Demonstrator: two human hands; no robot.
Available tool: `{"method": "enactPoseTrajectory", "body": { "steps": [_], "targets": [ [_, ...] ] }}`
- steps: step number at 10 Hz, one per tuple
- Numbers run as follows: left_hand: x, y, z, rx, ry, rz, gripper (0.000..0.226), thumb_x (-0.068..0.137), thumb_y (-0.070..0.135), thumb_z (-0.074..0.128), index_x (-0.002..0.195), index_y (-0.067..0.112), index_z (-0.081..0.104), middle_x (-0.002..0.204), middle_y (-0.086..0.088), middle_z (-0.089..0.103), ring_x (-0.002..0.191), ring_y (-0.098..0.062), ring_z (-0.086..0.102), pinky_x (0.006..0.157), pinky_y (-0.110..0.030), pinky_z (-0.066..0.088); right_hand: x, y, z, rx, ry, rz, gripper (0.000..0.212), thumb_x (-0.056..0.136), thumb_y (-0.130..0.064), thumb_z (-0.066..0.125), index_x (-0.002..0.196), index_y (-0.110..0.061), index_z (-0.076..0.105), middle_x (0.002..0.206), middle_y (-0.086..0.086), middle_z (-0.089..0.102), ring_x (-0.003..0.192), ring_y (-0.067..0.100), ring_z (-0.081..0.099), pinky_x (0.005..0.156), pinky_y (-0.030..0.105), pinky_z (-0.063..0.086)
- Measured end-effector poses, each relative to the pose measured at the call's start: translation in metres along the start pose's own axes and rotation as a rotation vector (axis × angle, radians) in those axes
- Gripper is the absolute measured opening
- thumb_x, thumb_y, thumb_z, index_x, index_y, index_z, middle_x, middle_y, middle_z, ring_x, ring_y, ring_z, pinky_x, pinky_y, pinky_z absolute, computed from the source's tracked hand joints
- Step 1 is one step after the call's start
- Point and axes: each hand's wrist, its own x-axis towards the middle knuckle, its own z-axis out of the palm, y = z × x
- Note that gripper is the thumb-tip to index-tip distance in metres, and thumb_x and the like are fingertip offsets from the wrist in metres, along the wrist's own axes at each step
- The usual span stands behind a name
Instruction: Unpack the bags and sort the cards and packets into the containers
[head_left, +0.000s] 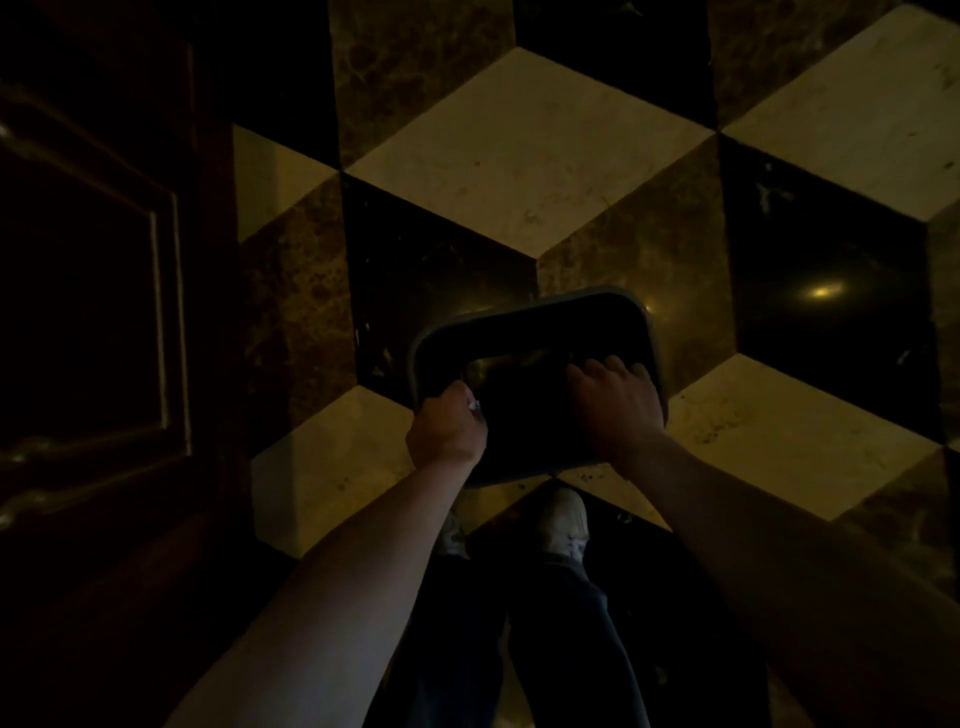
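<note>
A dark rectangular container (519, 322) with a grey rim hangs above the floor in front of me, held level. My left hand (449, 426) grips its near left corner, with something small and shiny between the fingers. My right hand (615, 402) reaches over the near right edge, fingers resting inside the container. The inside is too dark to tell what lies in it. No bags, cards or packets show.
The floor (519, 156) is polished stone in a cube pattern of cream, brown and black tiles. A dark wooden panelled door or cabinet (93, 312) fills the left side. My legs and pale shoes (563, 525) stand below the container.
</note>
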Motion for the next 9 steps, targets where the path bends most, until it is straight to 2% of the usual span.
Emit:
{"method": "enactPoseTrajectory", "body": {
  "steps": [1,3,5,7,8,9],
  "targets": [
    [0.004,-0.003,0.002,0.002,0.003,-0.008,0.011,0.093,0.029,0.051,0.097,0.023,0.058,0.090,-0.004,0.058,0.088,-0.033,0.062,0.069,-0.039,0.051,0.001,-0.003,0.004,0.016,0.002,0.007,0.040,0.093,-0.023,0.048,0.133,-0.020,0.044,0.128,0.006,0.055,0.119,0.029,0.049,0.095,0.041,0.039],
    [0.008,-0.008,-0.001,-0.020,-0.037,0.022,0.015,0.090,0.032,0.056,0.104,0.026,0.055,0.102,-0.003,0.066,0.092,-0.029,0.064,0.073,-0.039,0.054,0.000,-0.015,0.003,0.137,0.035,0.038,0.040,0.094,-0.028,0.046,0.133,-0.022,0.042,0.129,0.005,0.054,0.120,0.029,0.049,0.093,0.042,0.039],
    [-0.007,-0.007,-0.021,-0.041,-0.046,0.068,0.033,0.090,0.038,0.060,0.120,0.025,0.052,0.121,-0.001,0.061,0.103,-0.026,0.062,0.078,-0.038,0.054,-0.019,-0.025,-0.011,0.169,0.017,0.053,0.048,0.093,-0.042,0.049,0.136,-0.025,0.038,0.136,0.004,0.048,0.126,0.029,0.044,0.095,0.044,0.038],
    [-0.056,0.008,-0.085,-0.015,-0.032,0.178,0.049,0.087,0.044,0.062,0.131,0.025,0.048,0.131,-0.001,0.054,0.116,-0.027,0.056,0.090,-0.044,0.052,-0.056,-0.027,-0.078,0.174,0.023,0.053,0.061,0.091,-0.054,0.046,0.144,-0.028,0.030,0.148,0.001,0.038,0.135,0.027,0.035,0.103,0.047,0.033],
    [-0.096,0.027,-0.146,0.056,-0.005,0.317,0.059,0.088,0.047,0.059,0.140,0.026,0.041,0.144,0.000,0.042,0.129,-0.027,0.044,0.103,-0.048,0.043,-0.082,-0.027,-0.149,0.184,0.101,0.037,0.065,0.091,-0.058,0.043,0.146,-0.029,0.025,0.153,0.001,0.032,0.140,0.027,0.029,0.108,0.049,0.030],
    [-0.132,0.041,-0.195,0.169,0.041,0.396,0.063,0.089,0.052,0.054,0.145,0.028,0.034,0.150,0.001,0.034,0.136,-0.026,0.035,0.107,-0.046,0.038,-0.110,-0.029,-0.203,0.174,0.140,0.014,0.065,0.091,-0.058,0.044,0.146,-0.030,0.024,0.156,0.000,0.026,0.143,0.027,0.024,0.109,0.050,0.029]
  ]
}}
